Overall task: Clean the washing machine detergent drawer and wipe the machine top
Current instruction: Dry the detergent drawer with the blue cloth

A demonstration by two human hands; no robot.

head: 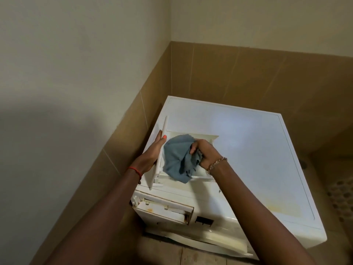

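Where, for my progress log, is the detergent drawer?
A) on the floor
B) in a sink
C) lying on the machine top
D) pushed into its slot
C: the detergent drawer lies on the machine top, left hand holding its front panel, right hand gripping a blue cloth inside it.

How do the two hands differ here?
The left hand grips the front panel of the white drawer; the right hand bunches a blue cloth inside it. The left wrist wears a red thread, the right a gold chain. Both work over the washing machine.
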